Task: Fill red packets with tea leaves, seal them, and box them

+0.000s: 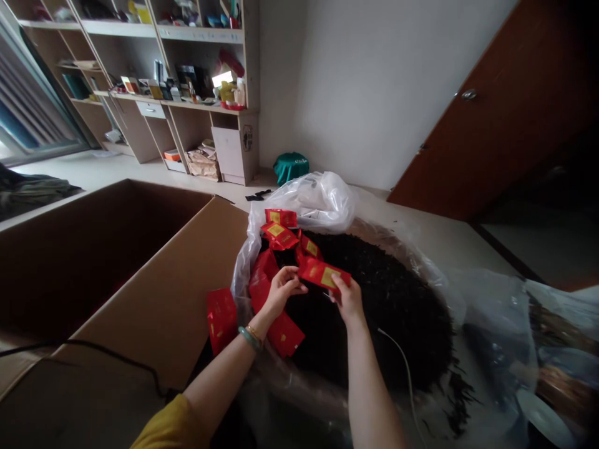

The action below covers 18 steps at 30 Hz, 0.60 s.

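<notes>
A small red foil packet (314, 272) with a yellow label is held over the dark loose dried leaves, which look like tea (379, 299). My right hand (347, 300) is closed on its right end, thumb over the label. At the packet's left end are the bent fingers of my left hand (283, 288), which seem to pinch its edge. Several similar packets (281, 236) lie on the far left of the leaves. Flatter red pouches (285, 333) rest beneath my left wrist, and another red pouch (221, 318) lies by the bag's left side.
A clear plastic bag (322, 193) lines the round heap of leaves. To the left stands an open cardboard box (187, 274). A white cable (402, 355) crosses the near right side; a black cable (116, 355) runs over the box. Plastic bags (496, 330) lie at right.
</notes>
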Motion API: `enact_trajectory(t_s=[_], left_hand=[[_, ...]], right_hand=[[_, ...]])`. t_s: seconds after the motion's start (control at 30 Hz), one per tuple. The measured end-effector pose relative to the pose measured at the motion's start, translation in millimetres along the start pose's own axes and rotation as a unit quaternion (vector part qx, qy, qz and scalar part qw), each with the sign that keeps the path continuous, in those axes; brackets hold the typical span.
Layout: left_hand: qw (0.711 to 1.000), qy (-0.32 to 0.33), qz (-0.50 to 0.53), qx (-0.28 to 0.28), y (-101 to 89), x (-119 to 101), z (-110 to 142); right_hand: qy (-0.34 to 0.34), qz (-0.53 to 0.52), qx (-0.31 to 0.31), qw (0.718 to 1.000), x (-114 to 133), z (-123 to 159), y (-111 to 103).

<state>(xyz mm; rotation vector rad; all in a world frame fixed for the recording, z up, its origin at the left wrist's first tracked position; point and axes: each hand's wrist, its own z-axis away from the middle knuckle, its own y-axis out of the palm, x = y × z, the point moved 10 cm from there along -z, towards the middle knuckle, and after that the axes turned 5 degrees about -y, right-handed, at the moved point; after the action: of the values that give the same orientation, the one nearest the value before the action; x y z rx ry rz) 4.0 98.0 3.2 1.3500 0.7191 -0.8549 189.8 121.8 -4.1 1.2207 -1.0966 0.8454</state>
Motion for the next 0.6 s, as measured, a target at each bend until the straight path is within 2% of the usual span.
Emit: enact_trajectory(t_s=[0.07,0.13,0.2,0.3,0.37,0.43,0.53,0.6], left_hand=[[1.000,-0.006,-0.017,0.025,3.1,5,-2],[0.996,-0.024,-0.059,0.063,8.6,14,-4],[0.990,-0.036,-0.100,0.096,13.0,23,-6],[0.984,-0.032,-0.133,0.113,14.1,29,-6],[0.982,-0.025,-0.152,0.114,13.7,30,-5],[0.978,-0.021,-0.173,0.115,13.9,31,-4],[0.974,-0.019,-0.194,0.120,15.2,33,-3],[0.973,-0.019,-0.197,0.121,15.2,34,-4]], right_hand=[[-0.058,-0.066,-0.081,0.993,15,-2,-16],[-0.113,-0.119,-0.133,0.977,31,-2,-22],[-0.141,-0.139,-0.124,0.972,43,-2,-8],[-0.144,-0.132,-0.063,0.979,49,-3,27],[-0.144,-0.118,-0.065,0.980,44,-5,32],[-0.163,-0.111,-0.122,0.973,37,-7,12],[-0.221,-0.110,-0.236,0.940,32,-6,-34],[-0.253,-0.099,-0.258,0.927,42,-2,-40]])
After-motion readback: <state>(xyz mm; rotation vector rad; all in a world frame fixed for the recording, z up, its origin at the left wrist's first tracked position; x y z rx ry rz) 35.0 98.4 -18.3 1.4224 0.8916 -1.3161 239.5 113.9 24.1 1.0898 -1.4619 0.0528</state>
